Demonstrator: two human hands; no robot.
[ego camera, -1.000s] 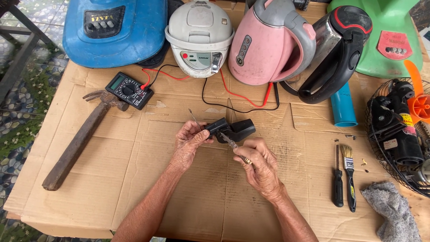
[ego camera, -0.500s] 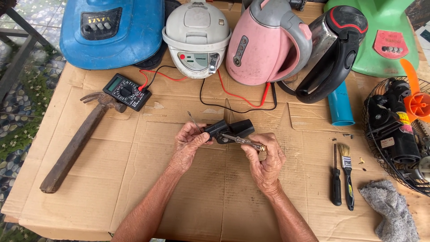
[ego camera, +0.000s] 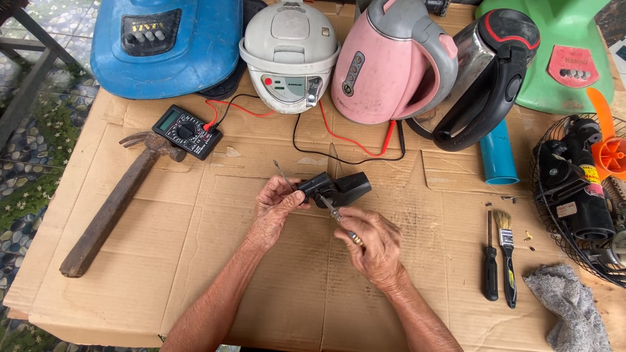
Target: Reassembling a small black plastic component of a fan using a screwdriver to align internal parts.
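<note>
From the head view, your left hand (ego camera: 277, 203) keeps its grip closed on the black plastic part (ego camera: 336, 188), held just above the cardboard-covered bench (ego camera: 195, 261); your right hand (ego camera: 373, 242), closed around the screwdriver (ego camera: 338, 218), has drawn back lower, its tip again at the part's underside.

I'm looking down at an informal outdoor repair spot for small appliances. Flattened cardboard (ego camera: 195, 274) serves as the bench top, with pebbled ground showing at the left edge. Kettles, a pink one (ego camera: 385, 65) among them, line the back beside a white rice cooker (ego camera: 289, 55). A multimeter (ego camera: 186, 131), a hammer (ego camera: 111, 208), a screwdriver (ego camera: 490, 270) and a brush (ego camera: 505, 261) lie about.
</note>
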